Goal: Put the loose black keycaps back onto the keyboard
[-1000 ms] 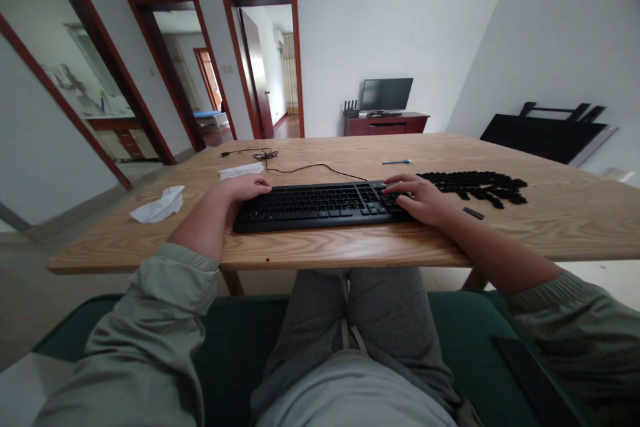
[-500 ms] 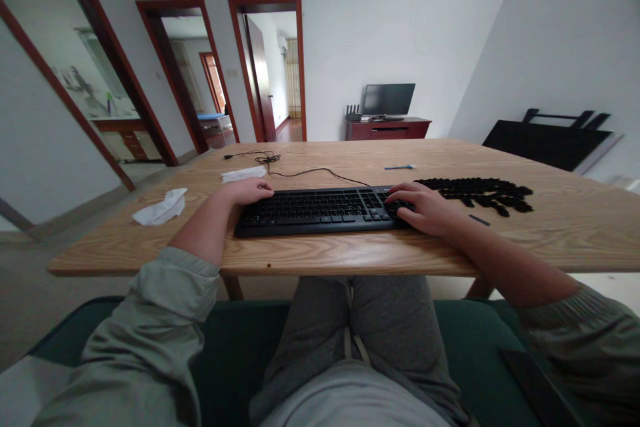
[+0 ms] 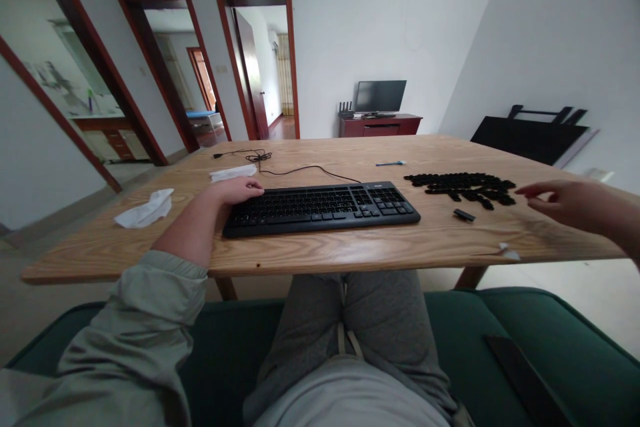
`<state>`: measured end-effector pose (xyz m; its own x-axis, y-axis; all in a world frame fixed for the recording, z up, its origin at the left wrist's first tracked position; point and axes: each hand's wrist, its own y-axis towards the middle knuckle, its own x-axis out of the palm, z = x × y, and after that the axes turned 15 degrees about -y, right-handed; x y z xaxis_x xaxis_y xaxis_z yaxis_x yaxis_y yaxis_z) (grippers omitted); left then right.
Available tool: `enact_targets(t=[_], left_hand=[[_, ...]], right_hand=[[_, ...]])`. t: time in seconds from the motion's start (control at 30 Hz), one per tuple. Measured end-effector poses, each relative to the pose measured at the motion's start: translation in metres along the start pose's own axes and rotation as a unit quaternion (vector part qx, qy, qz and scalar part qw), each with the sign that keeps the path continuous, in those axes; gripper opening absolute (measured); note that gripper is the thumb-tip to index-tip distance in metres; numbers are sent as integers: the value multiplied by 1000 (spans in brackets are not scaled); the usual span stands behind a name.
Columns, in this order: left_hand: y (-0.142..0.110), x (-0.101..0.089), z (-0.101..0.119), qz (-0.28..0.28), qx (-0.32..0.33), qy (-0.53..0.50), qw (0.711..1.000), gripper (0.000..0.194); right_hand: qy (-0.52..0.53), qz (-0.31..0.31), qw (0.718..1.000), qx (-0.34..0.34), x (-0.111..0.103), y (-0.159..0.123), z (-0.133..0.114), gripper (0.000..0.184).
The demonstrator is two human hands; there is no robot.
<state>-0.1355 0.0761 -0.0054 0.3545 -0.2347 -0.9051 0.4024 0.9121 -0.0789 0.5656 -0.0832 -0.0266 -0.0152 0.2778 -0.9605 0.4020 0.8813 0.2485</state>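
Note:
A black keyboard [image 3: 320, 208] lies on the wooden table [image 3: 350, 250] in front of me. My left hand [image 3: 235, 190] rests curled on the keyboard's left end, fingers bent over its edge. My right hand [image 3: 565, 203] hovers above the table's right side, just right of a pile of loose black keycaps [image 3: 460, 185]. Its fingers are bent and apart, and I see nothing in them. A single small black piece [image 3: 464, 215] lies between the keyboard and that hand.
Crumpled white tissues [image 3: 145, 210] and a folded one [image 3: 233, 172] lie at the table's left, by a coiled cable [image 3: 260, 157]. A blue pen [image 3: 390, 163] lies behind the keyboard. A white scrap [image 3: 509, 252] sits near the front right edge. I sit on a green sofa [image 3: 525, 347].
My right hand left the keyboard's number pad and swung right, past the keycap pile. My left hand stayed on the keyboard's left end. The view shifted slightly.

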Motion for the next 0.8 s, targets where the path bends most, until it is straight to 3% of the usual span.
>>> enact_targets(t=[0.13, 0.3, 0.5, 0.67, 0.8], left_hand=[[1, 0, -2, 1, -5, 2, 1000, 56], [5, 1, -9, 5, 2, -5, 1000, 58], [5, 2, -9, 10, 11, -15, 1000, 56], [4, 2, -7, 12, 8, -12, 1000, 55], [4, 2, -8, 13, 7, -15, 1000, 54]], right_hand=[[-12, 16, 997, -71, 19, -1, 16, 20], [-71, -7, 994, -85, 30, 1, 10, 12], [-132, -26, 990, -51, 19, -6, -7, 28], [-93, -46, 994, -41, 9, -17, -27, 13], [-40, -25, 998, -52, -3, -25, -53, 16]])
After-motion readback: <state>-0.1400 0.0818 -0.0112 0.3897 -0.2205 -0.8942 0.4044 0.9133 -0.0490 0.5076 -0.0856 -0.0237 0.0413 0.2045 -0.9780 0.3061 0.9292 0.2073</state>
